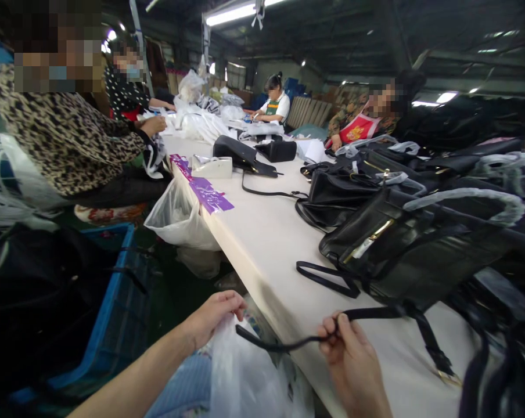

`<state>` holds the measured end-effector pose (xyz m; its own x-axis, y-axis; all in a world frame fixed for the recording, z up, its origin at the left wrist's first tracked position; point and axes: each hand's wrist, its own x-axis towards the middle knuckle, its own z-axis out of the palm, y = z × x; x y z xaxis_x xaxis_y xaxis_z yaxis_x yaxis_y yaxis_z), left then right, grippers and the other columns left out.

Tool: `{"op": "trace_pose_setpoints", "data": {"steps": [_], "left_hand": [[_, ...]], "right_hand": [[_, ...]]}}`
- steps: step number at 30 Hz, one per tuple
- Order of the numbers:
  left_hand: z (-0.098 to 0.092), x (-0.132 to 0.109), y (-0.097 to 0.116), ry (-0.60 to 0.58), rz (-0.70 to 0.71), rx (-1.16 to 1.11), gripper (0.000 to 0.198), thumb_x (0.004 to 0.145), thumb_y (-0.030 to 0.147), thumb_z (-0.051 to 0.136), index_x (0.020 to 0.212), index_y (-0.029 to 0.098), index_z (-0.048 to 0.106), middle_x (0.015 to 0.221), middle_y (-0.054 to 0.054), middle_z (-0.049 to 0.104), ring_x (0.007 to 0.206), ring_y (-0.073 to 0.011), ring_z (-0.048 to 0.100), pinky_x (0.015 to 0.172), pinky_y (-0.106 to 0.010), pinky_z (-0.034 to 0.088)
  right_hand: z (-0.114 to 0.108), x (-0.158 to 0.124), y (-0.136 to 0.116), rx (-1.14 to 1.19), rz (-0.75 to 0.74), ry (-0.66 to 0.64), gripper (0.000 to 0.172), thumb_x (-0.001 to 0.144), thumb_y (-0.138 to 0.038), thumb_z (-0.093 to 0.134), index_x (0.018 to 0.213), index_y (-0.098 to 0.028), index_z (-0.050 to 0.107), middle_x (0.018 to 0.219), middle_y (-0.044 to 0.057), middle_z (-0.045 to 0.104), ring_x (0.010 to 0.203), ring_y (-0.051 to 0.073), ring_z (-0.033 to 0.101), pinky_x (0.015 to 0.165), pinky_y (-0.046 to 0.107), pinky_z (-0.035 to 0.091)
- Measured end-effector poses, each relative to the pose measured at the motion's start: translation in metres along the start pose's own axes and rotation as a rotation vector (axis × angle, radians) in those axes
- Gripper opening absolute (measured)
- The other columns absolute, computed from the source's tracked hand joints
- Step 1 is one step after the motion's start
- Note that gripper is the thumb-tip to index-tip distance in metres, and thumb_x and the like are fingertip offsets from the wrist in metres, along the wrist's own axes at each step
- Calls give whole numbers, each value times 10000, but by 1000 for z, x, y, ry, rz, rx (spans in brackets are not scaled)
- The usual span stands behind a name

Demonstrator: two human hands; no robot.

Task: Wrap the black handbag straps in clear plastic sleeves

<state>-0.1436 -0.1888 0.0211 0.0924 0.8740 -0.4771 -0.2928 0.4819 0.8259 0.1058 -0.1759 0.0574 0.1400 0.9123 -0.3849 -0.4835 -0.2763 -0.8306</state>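
My right hand point(353, 360) pinches a thin black strap point(288, 345) at the near edge of the white table point(262, 238). The strap runs right to a black handbag point(414, 244) lying on the table, its handle wrapped in clear plastic. My left hand point(212, 316) is closed on the top of a clear plastic bag point(245, 377) that hangs below the table edge, close to the strap's free end.
Several more black handbags point(349, 186) pile up along the table's right side. A white plastic bag point(179, 217) hangs from the left edge by purple tape point(205, 194). A blue crate point(114, 302) stands left on the floor. Other people sit around the table farther back.
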Motion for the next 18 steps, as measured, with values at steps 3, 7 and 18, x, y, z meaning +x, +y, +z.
{"op": "trace_pose_setpoints", "data": {"steps": [3,7,18], "left_hand": [[-5,0,1,97,-112,-213,452,556,483,757,827,132,669,655,8,600,574,-116,505,504,-220,334],[-7,-4,6,3,-150,-383,428,527,323,775,884,126,645,704,12,592,533,-67,438,474,-185,265],[26,-12,-13,-1,-22,-110,263,537,277,658,760,159,582,640,54,511,506,-53,320,488,-214,201]], "right_hand": [[-8,-4,0,-73,81,-44,505,558,-524,895,791,-182,604,540,-103,486,360,-1,369,314,94,240],[-11,-9,14,-163,81,-270,481,652,-521,846,883,-160,627,613,-89,518,336,-63,218,381,117,160],[25,-6,39,-388,87,-214,574,636,-649,780,907,-161,647,624,-23,622,372,19,260,373,198,174]]}}
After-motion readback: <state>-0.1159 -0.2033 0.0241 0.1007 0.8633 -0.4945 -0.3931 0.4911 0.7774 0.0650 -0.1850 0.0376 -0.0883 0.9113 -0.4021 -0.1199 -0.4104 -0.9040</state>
